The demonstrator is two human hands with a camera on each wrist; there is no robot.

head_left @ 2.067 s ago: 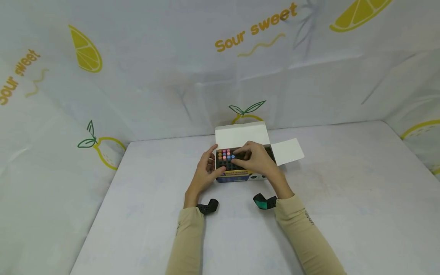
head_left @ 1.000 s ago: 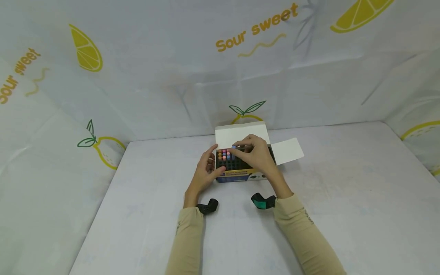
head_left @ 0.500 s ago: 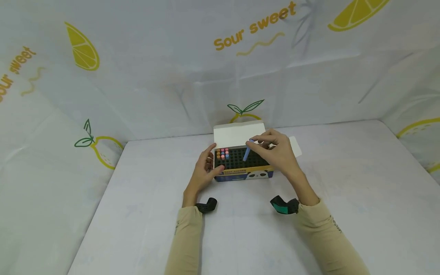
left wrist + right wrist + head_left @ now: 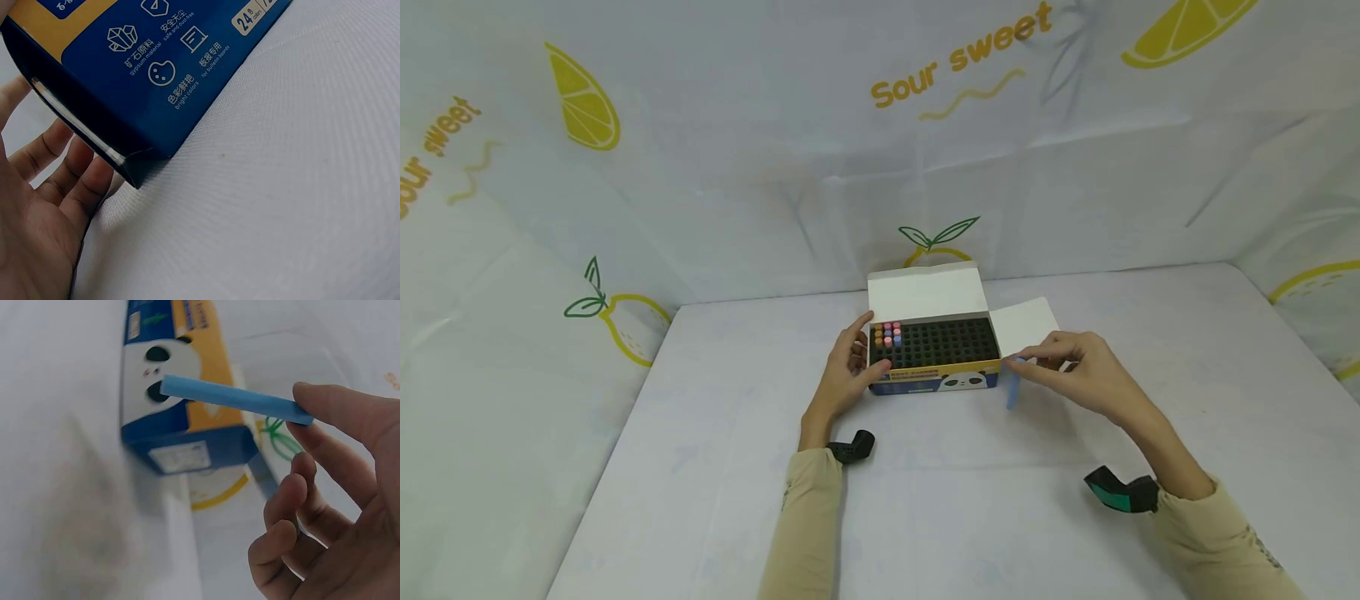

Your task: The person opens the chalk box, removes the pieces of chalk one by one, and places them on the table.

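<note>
An open chalk box (image 4: 934,379) with a black grid insert stands on the white table; several coloured chalk sticks (image 4: 887,334) fill its left corner. My left hand (image 4: 848,371) holds the box's left end, thumb on the front corner and fingers along the side; the left wrist view shows the box's blue corner (image 4: 134,165) against my fingers (image 4: 59,172). Right of the box, just above the table, my right hand (image 4: 1078,375) pinches a blue chalk stick (image 4: 1012,387) by its upper end. The right wrist view shows this blue chalk stick (image 4: 234,399) in front of the box (image 4: 181,406).
The box's lid (image 4: 925,292) stands up at the back and a white side flap (image 4: 1026,325) lies open to the right. White cloth with lemon prints walls the table (image 4: 925,500) on the left, back and right.
My right hand pulled the blue chalk stick out of the grid, lifted it and carried it right and down to the table beside the box. The left hand stayed on the box.
</note>
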